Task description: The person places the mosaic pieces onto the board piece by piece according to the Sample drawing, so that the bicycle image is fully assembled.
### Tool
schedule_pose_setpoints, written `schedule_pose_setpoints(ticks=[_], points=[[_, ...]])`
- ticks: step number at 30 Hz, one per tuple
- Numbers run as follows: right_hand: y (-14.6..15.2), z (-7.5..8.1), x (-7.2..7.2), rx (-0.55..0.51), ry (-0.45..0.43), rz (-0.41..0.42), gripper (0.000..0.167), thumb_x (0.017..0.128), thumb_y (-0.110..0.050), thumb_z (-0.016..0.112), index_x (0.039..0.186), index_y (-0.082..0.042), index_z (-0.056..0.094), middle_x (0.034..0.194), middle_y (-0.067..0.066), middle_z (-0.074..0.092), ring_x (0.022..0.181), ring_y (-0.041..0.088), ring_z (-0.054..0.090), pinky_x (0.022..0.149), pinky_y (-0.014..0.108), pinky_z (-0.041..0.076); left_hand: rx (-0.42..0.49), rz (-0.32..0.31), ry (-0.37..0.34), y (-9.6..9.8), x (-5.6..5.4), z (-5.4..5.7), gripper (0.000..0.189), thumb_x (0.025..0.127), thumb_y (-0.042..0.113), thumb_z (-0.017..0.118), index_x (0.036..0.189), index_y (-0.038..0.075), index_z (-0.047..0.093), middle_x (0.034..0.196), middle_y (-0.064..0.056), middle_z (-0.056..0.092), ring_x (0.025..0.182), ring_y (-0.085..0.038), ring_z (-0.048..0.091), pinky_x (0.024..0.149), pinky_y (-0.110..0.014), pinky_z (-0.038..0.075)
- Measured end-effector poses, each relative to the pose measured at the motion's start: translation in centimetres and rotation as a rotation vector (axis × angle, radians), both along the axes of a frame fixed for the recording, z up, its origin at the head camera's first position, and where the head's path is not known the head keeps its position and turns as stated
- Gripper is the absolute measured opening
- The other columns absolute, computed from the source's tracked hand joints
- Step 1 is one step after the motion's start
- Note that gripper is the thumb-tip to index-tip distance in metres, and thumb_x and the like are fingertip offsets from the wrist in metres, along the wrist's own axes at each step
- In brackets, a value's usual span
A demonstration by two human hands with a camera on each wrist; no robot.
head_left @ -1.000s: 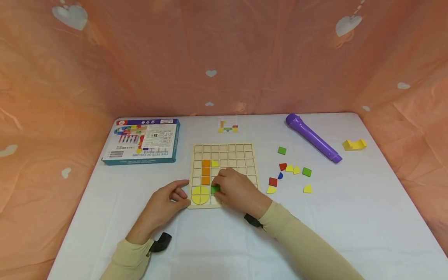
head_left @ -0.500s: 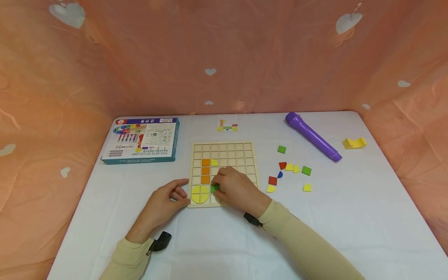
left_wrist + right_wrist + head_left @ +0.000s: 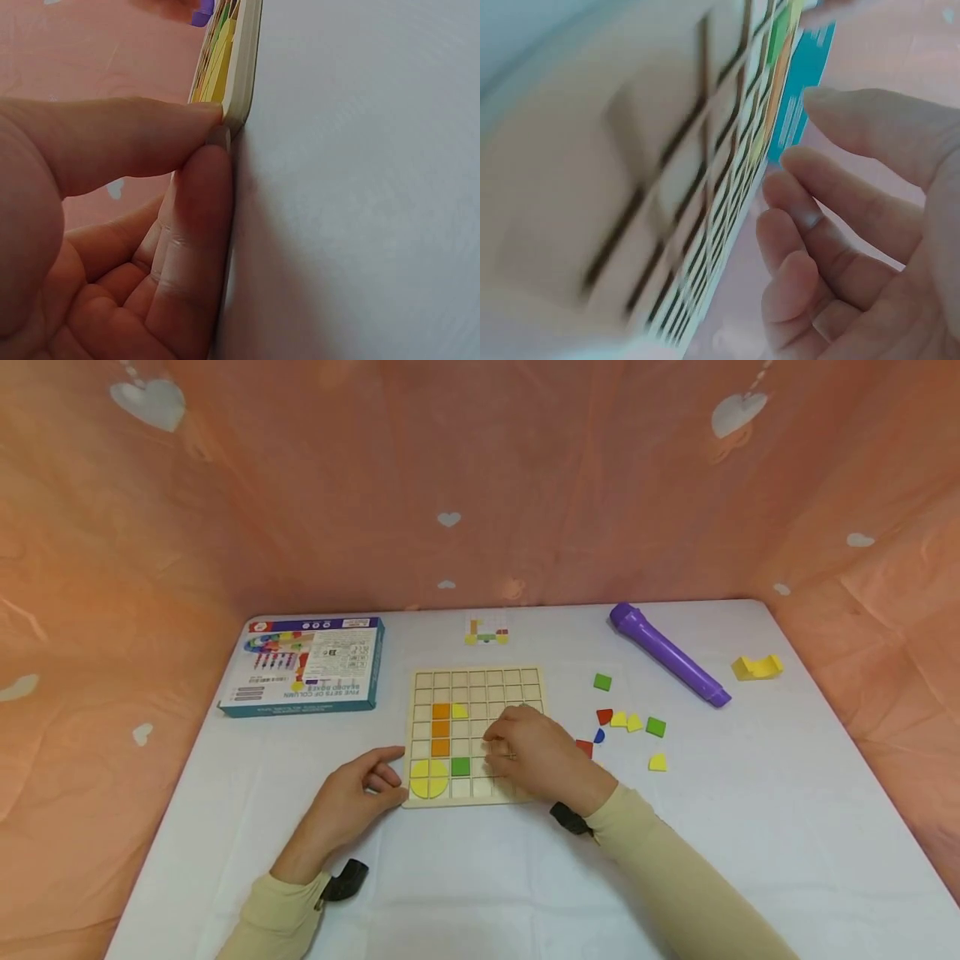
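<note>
A wooden grid board [image 3: 477,697] lies on the white table. At its left edge, the thumb and index finger of my left hand [image 3: 348,797] touch the frame near the lower corner; the left wrist view shows the thumb against that edge. My right hand [image 3: 543,756] hovers over the board's right half with loosely bent fingers. Nothing shows between them in the right wrist view. Set in the grid are a green square tile [image 3: 460,767], an orange column of tiles [image 3: 441,729], a yellow tile [image 3: 460,712] and a yellow circle of quarter pieces [image 3: 429,779].
Right of the board lie loose tiles: green squares [image 3: 602,682], red pieces [image 3: 604,717], yellow pieces [image 3: 657,763] and a blue half-round [image 3: 599,736]. A pattern card [image 3: 486,628], a box [image 3: 303,664], a purple microphone [image 3: 667,653] and a yellow block [image 3: 757,668] stand farther back.
My right hand has let go of the green square tile, which stays in the grid, and has moved right. My left hand keeps its place at the board's edge.
</note>
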State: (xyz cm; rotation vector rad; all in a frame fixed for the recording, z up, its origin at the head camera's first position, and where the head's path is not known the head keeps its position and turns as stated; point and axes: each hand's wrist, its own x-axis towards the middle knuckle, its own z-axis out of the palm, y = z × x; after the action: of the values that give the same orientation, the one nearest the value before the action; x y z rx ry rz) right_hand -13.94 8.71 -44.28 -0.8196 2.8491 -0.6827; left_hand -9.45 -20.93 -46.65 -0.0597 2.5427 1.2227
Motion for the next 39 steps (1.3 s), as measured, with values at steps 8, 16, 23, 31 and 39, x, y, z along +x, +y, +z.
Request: schedule_pose_setpoints(ticks=[8, 16, 23, 31, 39], points=[[6.8, 0.3, 0.5, -0.008, 0.041, -0.138, 0.024, 0.096, -0.019, 0.079, 0.115, -0.005, 0.08, 0.109, 0.003, 0.074, 0.106, 0.022, 0.066, 0.095, 0.042, 0.058, -0.019, -0.015, -0.008, 0.0, 0.0, 0.2, 0.06, 0.094, 0.016, 0.082, 0.15, 0.013, 0.062, 0.106, -0.003, 0.07, 0.091, -0.014, 0.066, 0.083, -0.029, 0.05], [13.0, -0.2, 1.1, 0.039, 0.026, -0.292, 0.023, 0.098, -0.016, 0.076, 0.118, -0.005, 0.079, 0.11, 0.008, 0.075, 0.108, 0.027, 0.068, 0.099, 0.051, 0.058, -0.018, -0.017, -0.008, -0.1, 0.0, 0.2, 0.059, 0.094, 0.016, 0.083, 0.15, 0.013, 0.063, 0.106, -0.002, 0.07, 0.091, -0.014, 0.066, 0.083, -0.027, 0.049], [16.5, 0.2, 1.8, 0.06, -0.074, -0.415, 0.029, 0.102, -0.022, 0.074, 0.126, -0.005, 0.076, 0.122, 0.013, 0.073, 0.119, 0.034, 0.065, 0.105, 0.06, 0.055, -0.014, -0.012, -0.011, 0.0, 0.1, 0.2, 0.059, 0.094, 0.016, 0.083, 0.149, 0.012, 0.063, 0.106, -0.003, 0.07, 0.091, -0.014, 0.066, 0.083, -0.027, 0.049], [18.6, 0.0, 1.9, 0.097, -0.063, -0.451, 0.032, 0.1, -0.021, 0.076, 0.127, -0.002, 0.075, 0.126, 0.019, 0.071, 0.122, 0.042, 0.064, 0.106, 0.066, 0.052, -0.013, -0.006, -0.01, 0.1, 0.1, 0.3, 0.059, 0.094, 0.016, 0.083, 0.149, 0.012, 0.063, 0.105, -0.002, 0.07, 0.091, -0.014, 0.065, 0.082, -0.027, 0.048], [19.3, -0.4, 1.5, 0.093, -0.028, -0.435, 0.032, 0.098, -0.016, 0.077, 0.125, 0.001, 0.075, 0.122, 0.022, 0.072, 0.116, 0.041, 0.066, 0.103, 0.064, 0.053, -0.016, -0.001, -0.012, 0.0, 0.1, 0.0, 0.059, 0.094, 0.017, 0.084, 0.149, 0.014, 0.063, 0.105, -0.002, 0.07, 0.091, -0.014, 0.065, 0.083, -0.027, 0.049]])
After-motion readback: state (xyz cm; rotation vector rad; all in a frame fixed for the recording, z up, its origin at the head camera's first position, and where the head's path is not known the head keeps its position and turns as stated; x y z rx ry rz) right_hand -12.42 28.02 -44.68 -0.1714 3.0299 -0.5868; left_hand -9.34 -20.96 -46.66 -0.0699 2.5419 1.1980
